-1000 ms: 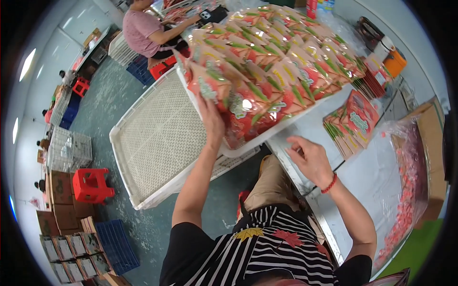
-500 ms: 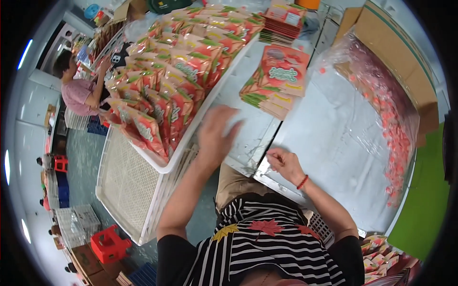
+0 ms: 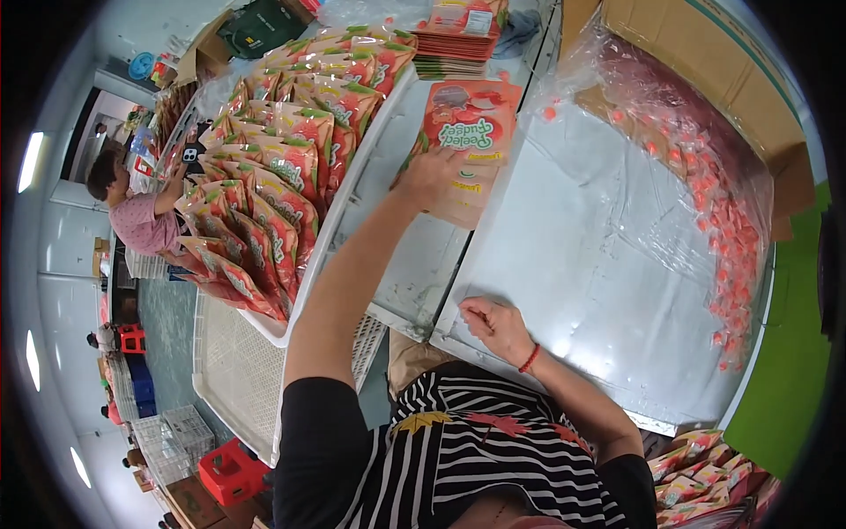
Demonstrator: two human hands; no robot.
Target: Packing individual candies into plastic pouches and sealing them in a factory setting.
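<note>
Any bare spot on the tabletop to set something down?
Most room: wide tabletop between right hand and red-wrapped pieces. Smaller: panel between left forearm and the wide tabletop's seam. Crowded: white tray, packed with filled pouches; left hand over flat pouches.

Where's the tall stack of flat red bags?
The tall stack is near the top middle of the head view, just beyond the bags at the person's left hand, between the white tray and a blue-grey cloth.

Flat pouches (image 3: pixel 485 108) are red and beige, the top (image 3: pixel 476 458) black-and-white striped
</note>
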